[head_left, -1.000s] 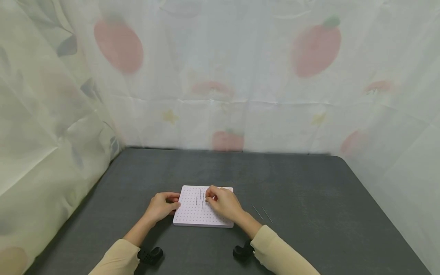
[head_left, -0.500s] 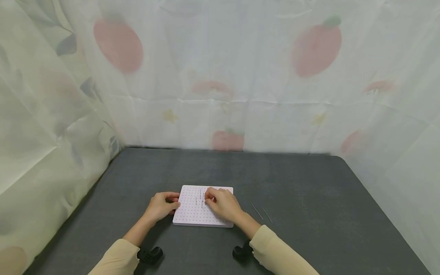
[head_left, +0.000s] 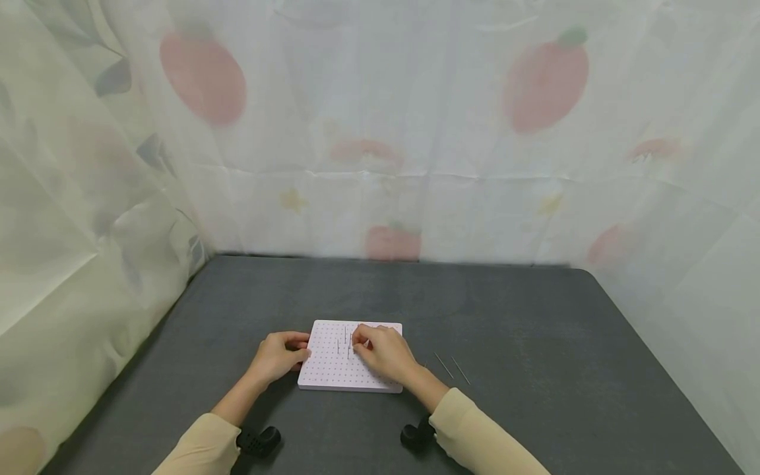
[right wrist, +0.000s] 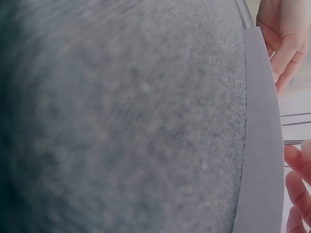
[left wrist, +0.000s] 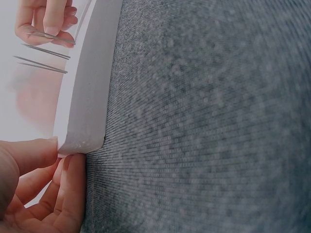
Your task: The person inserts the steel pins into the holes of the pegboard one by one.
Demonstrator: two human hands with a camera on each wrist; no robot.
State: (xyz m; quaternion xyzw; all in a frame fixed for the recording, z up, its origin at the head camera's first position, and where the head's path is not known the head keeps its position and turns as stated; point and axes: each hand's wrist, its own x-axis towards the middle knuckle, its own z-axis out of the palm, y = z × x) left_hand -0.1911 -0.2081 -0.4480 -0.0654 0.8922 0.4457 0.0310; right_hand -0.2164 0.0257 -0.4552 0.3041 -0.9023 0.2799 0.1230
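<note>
A white pegboard (head_left: 332, 373) with rows of small holes lies flat on the table. Along its left edge the left hand (head_left: 278, 357) grips it, thumb on top and fingers against the side, as the left wrist view (left wrist: 43, 194) also shows. Several thin metal pins (head_left: 348, 353) stand upright near the board's middle. Over the board's right half, the right hand (head_left: 386, 353) pinches a thin metal pin (left wrist: 51, 36) between thumb and index finger, beside the standing ones. The pin's lower end appears to meet the board; whether it sits in a hole, I cannot tell.
Two loose metal pins (head_left: 452, 369) lie on the dark grey table (head_left: 534, 396) right of the board, near the right forearm. A black wrist device (head_left: 261, 442) hangs below the left sleeve, another (head_left: 417, 437) below the right. Printed curtains (head_left: 451, 132) enclose the table's back and sides.
Since a second ago the right hand has dropped very slightly toward the board and shifted a touch left. The left hand and board have stayed in place.
</note>
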